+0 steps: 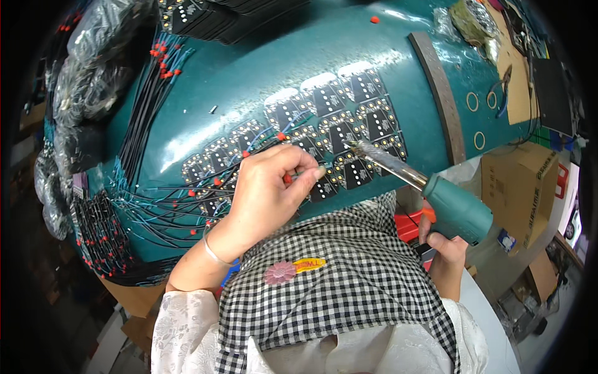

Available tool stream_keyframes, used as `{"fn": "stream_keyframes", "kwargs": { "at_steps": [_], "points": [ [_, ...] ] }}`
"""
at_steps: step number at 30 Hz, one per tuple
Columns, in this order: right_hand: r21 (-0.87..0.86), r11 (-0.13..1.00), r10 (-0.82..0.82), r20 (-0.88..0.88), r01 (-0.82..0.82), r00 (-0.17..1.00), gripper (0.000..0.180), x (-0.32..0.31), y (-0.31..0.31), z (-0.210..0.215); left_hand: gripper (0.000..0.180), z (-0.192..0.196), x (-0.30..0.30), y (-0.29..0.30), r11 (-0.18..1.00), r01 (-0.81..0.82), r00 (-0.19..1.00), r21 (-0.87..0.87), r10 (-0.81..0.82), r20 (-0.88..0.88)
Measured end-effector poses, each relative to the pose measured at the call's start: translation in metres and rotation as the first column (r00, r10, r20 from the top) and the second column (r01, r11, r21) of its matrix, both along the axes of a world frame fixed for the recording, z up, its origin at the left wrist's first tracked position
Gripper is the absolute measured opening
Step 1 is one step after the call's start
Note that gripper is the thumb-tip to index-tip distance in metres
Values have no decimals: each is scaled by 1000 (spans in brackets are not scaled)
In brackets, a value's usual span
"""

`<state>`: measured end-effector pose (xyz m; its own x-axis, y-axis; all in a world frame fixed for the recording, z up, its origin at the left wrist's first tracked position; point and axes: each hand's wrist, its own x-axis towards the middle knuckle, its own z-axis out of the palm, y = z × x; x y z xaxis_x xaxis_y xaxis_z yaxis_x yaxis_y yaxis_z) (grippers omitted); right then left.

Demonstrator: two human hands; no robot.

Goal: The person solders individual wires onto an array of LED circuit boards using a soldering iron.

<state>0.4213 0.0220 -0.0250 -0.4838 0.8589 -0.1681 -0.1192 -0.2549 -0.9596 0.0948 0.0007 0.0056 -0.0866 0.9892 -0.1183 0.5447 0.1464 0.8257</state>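
We grip the soldering iron [461,209] in our right hand [445,249], its green body stout and its trigger [428,212] orange, the metal barrel [405,169] slanting left to a tip [357,145] over the boards [378,124]. Those lie in close rows on the green table [249,75], black with white print and gold pads, the far ones shining under glare, and wires [174,188] cross the nearer left ones. Our left hand [274,187] is closed above them, curled round a red plug [288,179], though we cannot tell what its fingertips pinch
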Motion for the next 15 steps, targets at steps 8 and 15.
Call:
{"fn": "stream_keyframes", "kwargs": {
  "at_steps": [8,15],
  "points": [
    [-22,1000,5,38,-4,999,73,7,-13,-13,10,-26,12,11,995,-50,971,82,68,-229],
    [46,996,78,60,-81,995,64,3,-11,-19,12,-27,14,11,994,-95,959,56,106,-263]
  ]
}}
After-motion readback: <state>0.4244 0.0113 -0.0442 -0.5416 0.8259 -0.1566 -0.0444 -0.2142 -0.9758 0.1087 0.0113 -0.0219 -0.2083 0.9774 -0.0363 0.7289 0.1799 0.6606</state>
